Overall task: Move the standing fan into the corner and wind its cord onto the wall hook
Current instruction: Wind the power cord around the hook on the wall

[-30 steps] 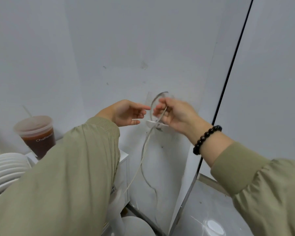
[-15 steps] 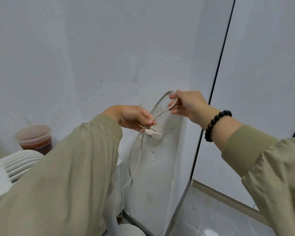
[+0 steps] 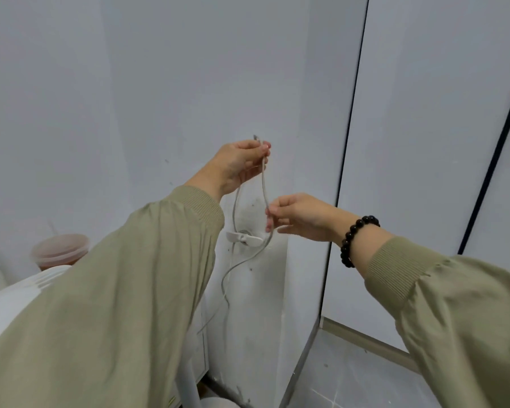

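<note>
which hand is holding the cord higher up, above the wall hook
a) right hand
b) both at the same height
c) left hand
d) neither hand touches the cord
c: the left hand pinches the cord well above the wall hook, while the right hand grips it lower, just above the hook.

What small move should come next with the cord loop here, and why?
Probably lower the loop onto the hook. The left hand pinches the cord at the top of a loop held above the hook, and the right hand pinches the strand beside it. The loop hangs in the air while slack trails below, so dropping it over the hook would add a turn.
</note>
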A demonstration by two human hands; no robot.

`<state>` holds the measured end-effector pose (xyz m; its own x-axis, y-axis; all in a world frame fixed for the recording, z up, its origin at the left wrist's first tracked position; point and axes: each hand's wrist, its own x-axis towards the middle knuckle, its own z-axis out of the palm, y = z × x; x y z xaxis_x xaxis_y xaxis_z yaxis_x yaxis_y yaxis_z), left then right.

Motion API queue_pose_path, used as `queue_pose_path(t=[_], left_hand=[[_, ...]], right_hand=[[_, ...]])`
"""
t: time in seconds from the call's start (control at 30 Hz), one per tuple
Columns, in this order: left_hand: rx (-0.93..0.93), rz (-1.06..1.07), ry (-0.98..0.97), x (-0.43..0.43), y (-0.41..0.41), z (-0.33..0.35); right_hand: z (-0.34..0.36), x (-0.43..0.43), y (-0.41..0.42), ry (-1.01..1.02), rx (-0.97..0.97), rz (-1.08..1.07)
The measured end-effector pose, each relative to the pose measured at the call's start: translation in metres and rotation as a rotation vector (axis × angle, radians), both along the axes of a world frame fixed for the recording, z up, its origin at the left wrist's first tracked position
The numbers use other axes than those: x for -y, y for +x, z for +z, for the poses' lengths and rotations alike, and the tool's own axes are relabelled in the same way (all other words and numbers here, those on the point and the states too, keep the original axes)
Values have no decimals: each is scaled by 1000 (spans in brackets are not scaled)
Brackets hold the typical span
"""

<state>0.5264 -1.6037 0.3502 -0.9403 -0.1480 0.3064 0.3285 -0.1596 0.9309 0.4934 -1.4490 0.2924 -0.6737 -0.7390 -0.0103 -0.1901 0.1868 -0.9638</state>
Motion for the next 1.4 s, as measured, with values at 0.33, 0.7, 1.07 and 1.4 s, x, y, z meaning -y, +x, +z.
queue_pose_path(t=[0.33,0.7,1.07,1.4], left_hand=[[267,331,-292,-13,1,-4],[189,363,-1160,-50,-27,-23],[149,576,-1465,-78,-45,-42],[26,271,-1252,-83,-51,-49]], right_hand=[[75,-52,-8,60,-732,-698],[89,-115,-11,474,-1406,-917],[61,-171,-34,704,-1255,-950],[4,-140,-47,143,258,-198]])
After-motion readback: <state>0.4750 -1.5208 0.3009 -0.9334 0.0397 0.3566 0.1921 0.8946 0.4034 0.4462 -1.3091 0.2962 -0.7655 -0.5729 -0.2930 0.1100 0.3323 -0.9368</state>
